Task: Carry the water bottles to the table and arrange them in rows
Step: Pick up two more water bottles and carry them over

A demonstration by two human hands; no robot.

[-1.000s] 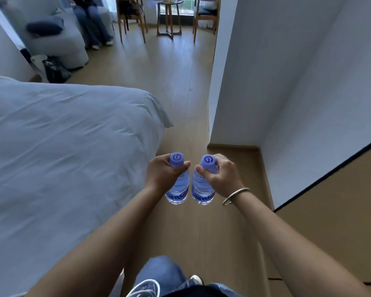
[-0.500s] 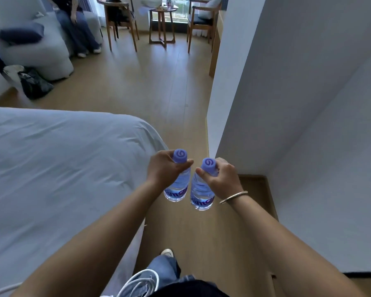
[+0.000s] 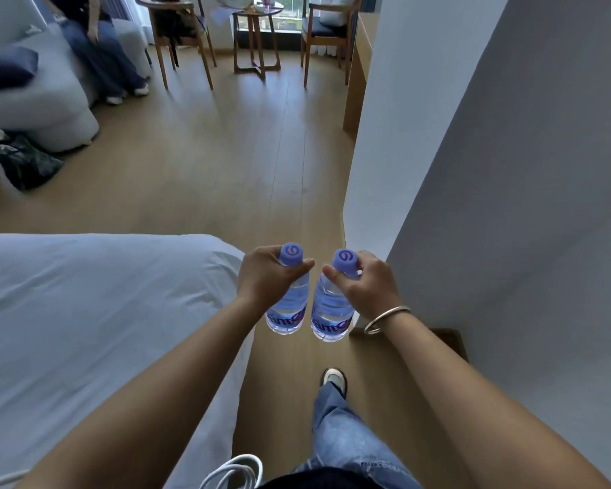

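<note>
Task status: transport phase, placement not begun. The left hand (image 3: 266, 277) grips the left bottle (image 3: 289, 305) at the neck, fingers (image 3: 298, 268) curled around it just below the purple cap (image 3: 291, 253); the right hand (image 3: 364, 285) grips the right bottle (image 3: 331, 314) the same way, with its fingers wrapped under that bottle's cap (image 3: 345, 260). Both bottles hang upright below the fingers, side by side and close together but not visibly touching, over the wooden floor (image 3: 226, 164). Neither bottle rests on any surface. A metal bangle (image 3: 385, 319) sits on the right wrist, behind the right-hand fingers. A bed (image 3: 85, 330) with white bedding lies to the left of the left-hand fingers, and a white wall (image 3: 508, 206) stands to the right of the right-hand fingers, so the bottles are held in the passage between them. Below the fingers, a leg in blue jeans (image 3: 343, 432) and a shoe (image 3: 334, 379) are planted on the floor, consistent with walking. Far ahead of the fingers, a small round wooden desk (image 3: 258, 37) stands between two wooden chairs (image 3: 177, 33) near the window; what lies on its top is too small to identify, and it cannot be determined whether any bottles are arranged there. Judged from this view, pickup of this pair is complete; the remaining steps are to cross the open floor to the desk, set both bottles down upright, and align them in rows. How many further trips are required cannot be determined.
</note>
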